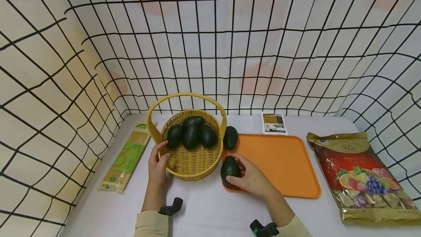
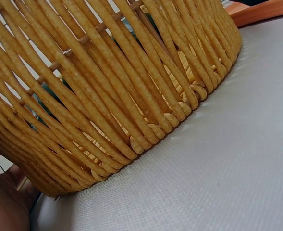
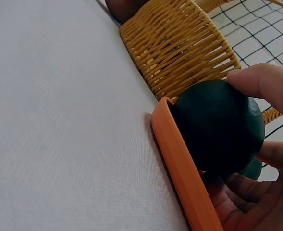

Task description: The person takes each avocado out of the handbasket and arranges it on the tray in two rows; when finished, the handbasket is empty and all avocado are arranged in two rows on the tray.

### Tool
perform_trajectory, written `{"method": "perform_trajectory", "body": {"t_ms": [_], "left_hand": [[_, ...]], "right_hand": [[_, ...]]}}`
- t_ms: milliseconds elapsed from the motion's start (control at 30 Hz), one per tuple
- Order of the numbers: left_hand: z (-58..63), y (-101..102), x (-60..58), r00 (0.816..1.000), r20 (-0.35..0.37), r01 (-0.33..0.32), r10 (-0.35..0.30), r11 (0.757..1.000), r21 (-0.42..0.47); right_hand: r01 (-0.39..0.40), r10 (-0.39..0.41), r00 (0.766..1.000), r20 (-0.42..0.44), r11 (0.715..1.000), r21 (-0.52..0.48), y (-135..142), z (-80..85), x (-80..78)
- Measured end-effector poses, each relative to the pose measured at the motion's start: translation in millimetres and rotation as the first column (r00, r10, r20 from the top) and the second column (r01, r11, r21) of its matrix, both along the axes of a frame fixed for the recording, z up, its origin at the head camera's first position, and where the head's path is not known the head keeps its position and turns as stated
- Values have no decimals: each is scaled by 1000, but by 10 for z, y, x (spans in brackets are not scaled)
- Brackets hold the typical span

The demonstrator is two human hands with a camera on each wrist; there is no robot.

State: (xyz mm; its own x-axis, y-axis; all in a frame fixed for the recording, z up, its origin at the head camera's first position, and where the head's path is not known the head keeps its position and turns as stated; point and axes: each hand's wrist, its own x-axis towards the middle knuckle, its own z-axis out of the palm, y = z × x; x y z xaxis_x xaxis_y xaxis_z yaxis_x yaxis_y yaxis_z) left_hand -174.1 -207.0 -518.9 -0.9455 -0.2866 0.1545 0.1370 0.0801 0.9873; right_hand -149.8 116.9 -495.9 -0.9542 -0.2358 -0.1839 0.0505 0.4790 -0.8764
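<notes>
In the head view, a yellow wicker basket (image 1: 189,171) with a tall hoop handle holds several dark green avocados (image 1: 191,137) toward its back. My left hand (image 1: 158,164) grips the basket's left rim, thumb and fingertips over the edge; the left wrist view shows mostly the basket's slatted side (image 2: 122,86). My right hand (image 1: 251,175) holds an avocado (image 1: 230,170) over the left edge of an orange tray (image 1: 279,164). In the right wrist view, thumb and fingers wrap this avocado (image 3: 218,127) just beside the tray's rim (image 3: 177,163). Another avocado (image 1: 231,137) lies between basket and tray.
A green-labelled noodle pack (image 1: 126,160) lies left of the basket. Behind the tray is a small white and brown packet (image 1: 274,123). A large red and gold candy bag (image 1: 361,178) lies at the right. Black grid mesh (image 1: 215,32) surrounds the table's back and sides.
</notes>
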Motion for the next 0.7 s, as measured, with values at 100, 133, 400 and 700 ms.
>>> {"method": "perform_trajectory", "body": {"t_ms": [100,133,400,700], "left_hand": [[2,-2,3,1000,4,1,0,1000,-2],[2,-2,3,1000,6,-1,1,1000,-2],[6,-4,8,1000,7,1,-1,1000,4],[10,4,2,1000,3,-3,3,1000,4]], "right_hand": [[2,-2,1000,6,1000,-4,-2,5,-1],[3,-3,1000,8,1000,-5,-3,7,0],[-23,23,1000,-6,999,-28,8,7,-7],[-56,54,998,-26,996,-66,48,-6,-23]]}}
